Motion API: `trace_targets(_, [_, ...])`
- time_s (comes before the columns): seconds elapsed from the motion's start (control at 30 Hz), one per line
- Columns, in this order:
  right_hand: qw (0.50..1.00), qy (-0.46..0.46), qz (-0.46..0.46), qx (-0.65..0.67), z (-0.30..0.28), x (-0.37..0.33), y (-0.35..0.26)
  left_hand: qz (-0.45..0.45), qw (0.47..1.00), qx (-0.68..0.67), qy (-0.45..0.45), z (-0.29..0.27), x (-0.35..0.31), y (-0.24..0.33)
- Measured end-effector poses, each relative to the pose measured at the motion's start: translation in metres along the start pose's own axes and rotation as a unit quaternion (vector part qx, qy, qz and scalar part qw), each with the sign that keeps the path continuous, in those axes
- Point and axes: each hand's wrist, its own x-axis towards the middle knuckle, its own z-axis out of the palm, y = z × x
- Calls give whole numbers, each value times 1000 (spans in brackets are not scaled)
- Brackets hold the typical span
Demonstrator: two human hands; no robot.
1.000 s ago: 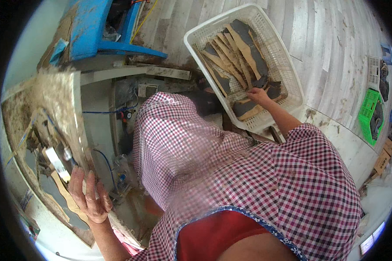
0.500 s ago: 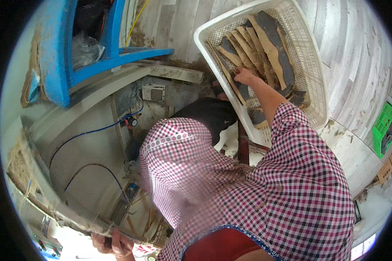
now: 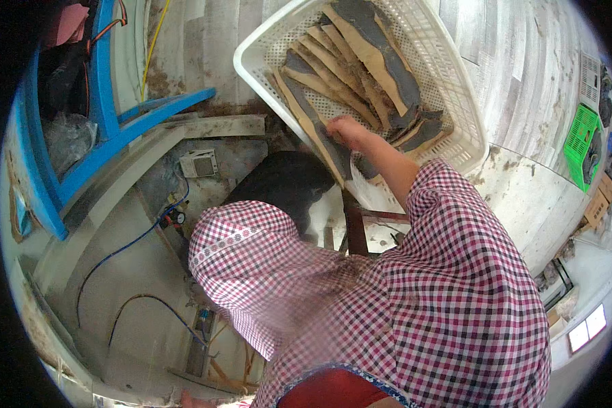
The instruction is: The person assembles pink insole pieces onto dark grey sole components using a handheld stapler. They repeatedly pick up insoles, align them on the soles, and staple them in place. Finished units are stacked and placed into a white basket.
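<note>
My right hand (image 3: 347,131) reaches into a white perforated plastic basket (image 3: 472,109). Its fingers are bent and closed at the edge of a long dark strip with a tan border (image 3: 330,151), which lies along the basket's left side; the fingertips are partly hidden. Beside it are several flat, leather-like cut pieces (image 3: 367,58), dark grey on one face and tan on the other, with wavy edges. Smaller curled pieces (image 3: 421,132) rest at the near right. Of my left hand (image 3: 196,401) only a blurred bit shows at the lower edge; its fingers cannot be made out.
A blue frame (image 3: 126,139) stands at the left, with clear plastic inside. Below it run a pale curved machine edge (image 3: 136,160), a blue air hose (image 3: 126,243) and a gauge (image 3: 178,217). A green crate (image 3: 581,146) and cardboard boxes (image 3: 597,206) sit far right.
The view has shifted, so the basket appears further left. My right hand has drawn back from the middle pieces toards the left strip. My left hand has nearly left the view.
</note>
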Motion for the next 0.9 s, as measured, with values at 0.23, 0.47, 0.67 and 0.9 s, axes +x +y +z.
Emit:
trace_targets(0.23, [791, 48, -89, -603, -134, -92, 29, 6, 1000, 4, 31, 6, -17, -8])
trace_targets(0.47, [505, 42, -4, -862, -171, -107, 29, 8, 999, 4, 37, 11, -22, -9])
trace_targets(0.67, [460, 106, 59, -879, -175, -71, 38, 2, 999, 9, 44, 12, -13, -5])
trace_targets(0.9, [279, 37, -88, -956, -166, -125, 48, -2, 1000, -12, 28, 11, -35, -14])
